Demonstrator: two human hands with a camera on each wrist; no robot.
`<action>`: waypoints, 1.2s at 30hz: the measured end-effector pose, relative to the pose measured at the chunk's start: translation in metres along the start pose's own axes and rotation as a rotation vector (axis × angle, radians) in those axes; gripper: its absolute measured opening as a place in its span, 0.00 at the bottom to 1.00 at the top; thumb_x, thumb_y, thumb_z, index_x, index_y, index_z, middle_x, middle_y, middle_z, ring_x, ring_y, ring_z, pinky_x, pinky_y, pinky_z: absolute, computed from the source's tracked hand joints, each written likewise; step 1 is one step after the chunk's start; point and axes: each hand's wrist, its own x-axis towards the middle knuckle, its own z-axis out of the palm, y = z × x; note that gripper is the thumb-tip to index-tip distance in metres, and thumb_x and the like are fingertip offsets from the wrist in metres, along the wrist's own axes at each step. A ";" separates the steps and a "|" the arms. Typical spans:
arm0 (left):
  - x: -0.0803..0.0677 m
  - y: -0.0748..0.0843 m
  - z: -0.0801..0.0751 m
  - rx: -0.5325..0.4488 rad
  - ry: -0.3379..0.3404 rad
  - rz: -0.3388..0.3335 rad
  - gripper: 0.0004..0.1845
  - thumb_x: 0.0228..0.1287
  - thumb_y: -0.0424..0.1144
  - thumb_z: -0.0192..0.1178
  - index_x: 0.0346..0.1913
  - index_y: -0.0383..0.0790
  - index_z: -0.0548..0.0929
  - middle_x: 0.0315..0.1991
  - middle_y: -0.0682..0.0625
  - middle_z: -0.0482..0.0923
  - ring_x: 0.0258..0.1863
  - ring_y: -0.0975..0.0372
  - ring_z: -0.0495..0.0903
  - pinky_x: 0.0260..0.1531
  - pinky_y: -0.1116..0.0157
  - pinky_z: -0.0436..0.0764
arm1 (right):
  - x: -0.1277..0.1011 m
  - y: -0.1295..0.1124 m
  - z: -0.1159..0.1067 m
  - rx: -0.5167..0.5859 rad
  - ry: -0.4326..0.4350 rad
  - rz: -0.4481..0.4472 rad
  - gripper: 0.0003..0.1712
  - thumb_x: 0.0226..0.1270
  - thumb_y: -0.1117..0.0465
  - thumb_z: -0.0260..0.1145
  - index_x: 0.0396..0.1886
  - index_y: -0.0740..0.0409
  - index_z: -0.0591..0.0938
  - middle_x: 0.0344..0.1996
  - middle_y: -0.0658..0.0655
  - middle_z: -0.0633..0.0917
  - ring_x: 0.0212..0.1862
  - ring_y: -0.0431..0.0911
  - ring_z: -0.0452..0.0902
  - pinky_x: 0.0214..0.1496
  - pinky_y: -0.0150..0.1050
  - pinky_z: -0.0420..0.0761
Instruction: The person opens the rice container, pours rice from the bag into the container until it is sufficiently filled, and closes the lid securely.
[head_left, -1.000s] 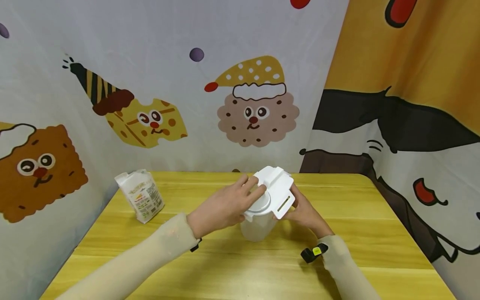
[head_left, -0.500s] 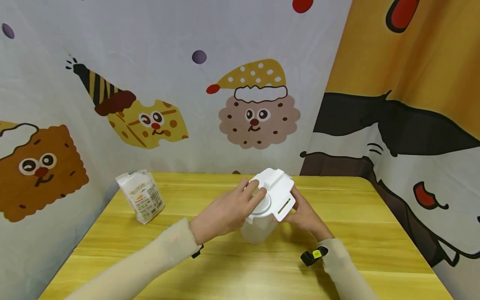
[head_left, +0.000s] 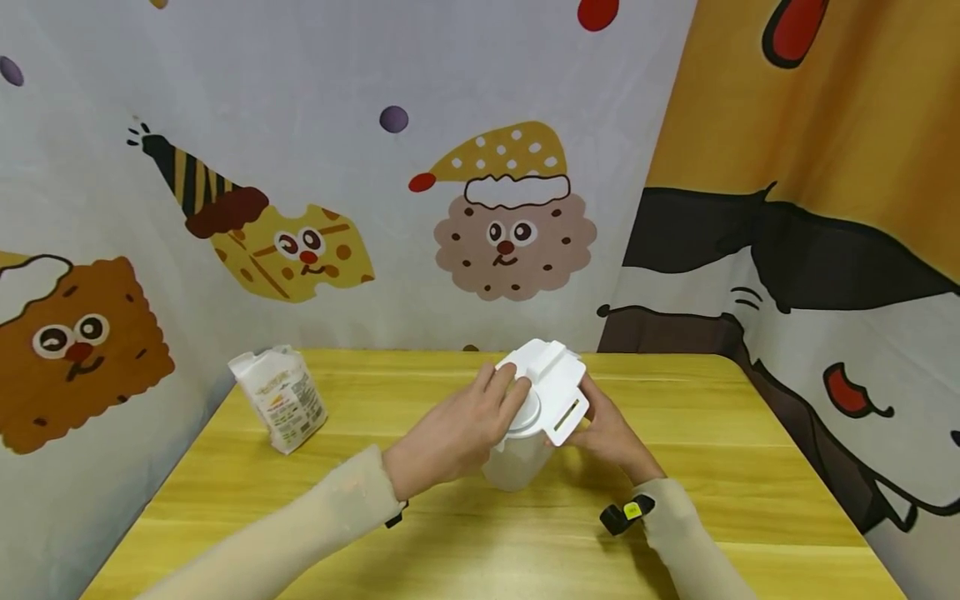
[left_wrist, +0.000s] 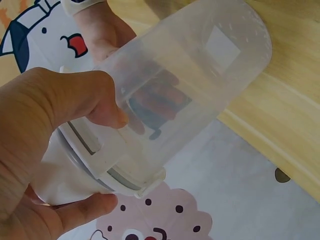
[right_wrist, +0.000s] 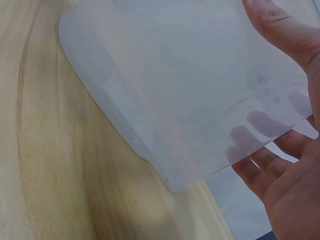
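A translucent plastic container (head_left: 513, 462) with a white flip lid (head_left: 551, 379) stands on the yellow wooden table (head_left: 450, 533). My left hand (head_left: 457, 429) grips the lid's left rim, with the fingers curled over the round cap. In the left wrist view the left hand (left_wrist: 45, 115) has its thumb and fingers around the lid rim (left_wrist: 100, 160) of the container (left_wrist: 185, 95). My right hand (head_left: 607, 429) holds the container from the right, below the lid. Through the wall of the container (right_wrist: 190, 90), the right wrist view shows the right hand (right_wrist: 285, 190) wrapped around it.
A white sealed bag with printed labels (head_left: 279, 398) stands at the table's back left. Cartoon-printed curtains (head_left: 502, 217) close in the table at the back and on both sides. Bare tabletop lies in front of the container.
The head view has shifted slightly. Both hands and the container stay where they were, and the left fingers have barely moved on the lid.
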 end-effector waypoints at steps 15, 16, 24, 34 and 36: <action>-0.002 0.005 0.005 -0.007 -0.028 -0.026 0.43 0.42 0.36 0.73 0.65 0.32 0.65 0.59 0.36 0.70 0.46 0.50 0.72 0.42 0.67 0.80 | -0.001 -0.003 0.002 -0.003 0.017 -0.001 0.66 0.45 0.61 0.87 0.81 0.40 0.59 0.75 0.56 0.70 0.71 0.53 0.68 0.70 0.63 0.69; -0.002 0.005 0.006 -0.010 -0.025 -0.026 0.44 0.42 0.36 0.73 0.64 0.32 0.65 0.59 0.36 0.70 0.46 0.51 0.72 0.42 0.67 0.79 | -0.002 -0.002 0.002 -0.007 0.017 0.004 0.66 0.45 0.61 0.87 0.81 0.39 0.59 0.75 0.56 0.69 0.72 0.54 0.68 0.70 0.64 0.69; -0.002 0.006 0.008 0.008 -0.004 -0.023 0.44 0.42 0.39 0.73 0.64 0.32 0.65 0.59 0.37 0.69 0.45 0.51 0.71 0.43 0.65 0.78 | -0.001 0.000 0.002 -0.016 0.020 0.032 0.66 0.45 0.60 0.86 0.81 0.38 0.58 0.77 0.55 0.68 0.74 0.57 0.65 0.71 0.63 0.68; -0.001 0.006 0.008 0.012 -0.013 -0.022 0.50 0.37 0.47 0.76 0.65 0.32 0.65 0.59 0.37 0.69 0.45 0.51 0.70 0.44 0.64 0.78 | -0.002 -0.002 0.003 -0.021 0.026 0.069 0.65 0.46 0.61 0.86 0.81 0.38 0.58 0.77 0.56 0.67 0.75 0.60 0.64 0.73 0.66 0.67; -0.001 0.006 0.008 0.016 -0.020 -0.018 0.51 0.36 0.49 0.76 0.65 0.32 0.65 0.59 0.36 0.69 0.45 0.50 0.70 0.45 0.64 0.78 | -0.002 -0.002 0.003 -0.020 0.029 0.077 0.65 0.46 0.61 0.86 0.81 0.38 0.58 0.77 0.57 0.67 0.75 0.60 0.64 0.72 0.66 0.67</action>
